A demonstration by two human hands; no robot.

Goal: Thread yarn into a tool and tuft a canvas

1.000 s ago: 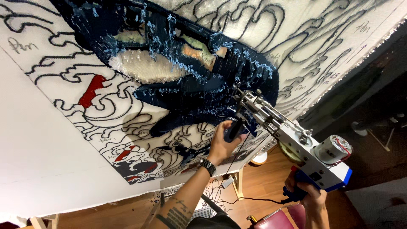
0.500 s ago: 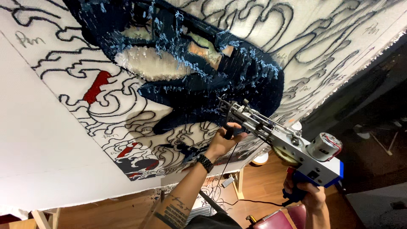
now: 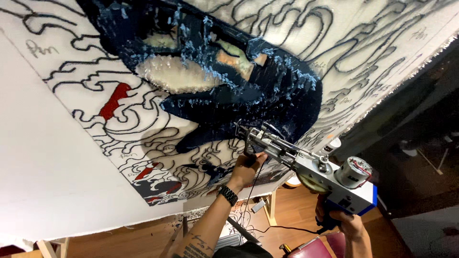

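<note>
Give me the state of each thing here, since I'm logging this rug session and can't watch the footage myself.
Tufting gun: held in both hands, tip against the cloth.
Left hand: gripping the front handle.
Right hand: gripping the rear grip.
Tufting cloth: stretched taut, partly tufted.
Dark blue patch: filled, loose yarn ends sticking out.
Black outlines: mostly unfilled.

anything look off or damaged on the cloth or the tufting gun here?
Nothing looks damaged. Loose blue yarn ends stick out raggedly across the dark blue tufted patch, untrimmed against the flat stretched cloth. The tufting gun looks whole: left hand on its front grip, right hand on the rear handle.
</note>
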